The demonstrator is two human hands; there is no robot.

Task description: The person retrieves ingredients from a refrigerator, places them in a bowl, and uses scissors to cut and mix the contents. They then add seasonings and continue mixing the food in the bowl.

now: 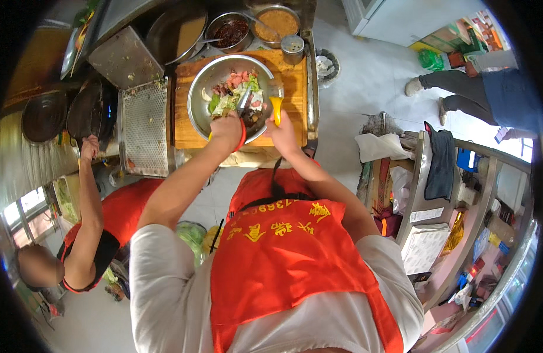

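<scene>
A wide stainless steel mixing bowl [194,95] rests on a wooden cutting board [181,115]. Inside it lie chopped leafy greens [227,102], pink slices that look like meat [238,79] and dark pieces [253,118]. My left hand [227,131], a red band at its wrist, is closed over the bowl's near rim around a metal utensil [244,99] that reaches into the food; a bit of yellow shows beside the fist. At the bowl's right side, my right hand [283,133] grips a yellow-handled utensil [276,109]; its far end is blurred over the rim.
Behind the board stand a pot of dark red sauce [229,33], a pot of tan sauce [278,24] and a lidded metal shaker [292,49]. A perforated metal tray [143,128] adjoins the board. At left, a co-worker's hand [90,146] holds a wok [88,112]. Another person [474,90] stands right.
</scene>
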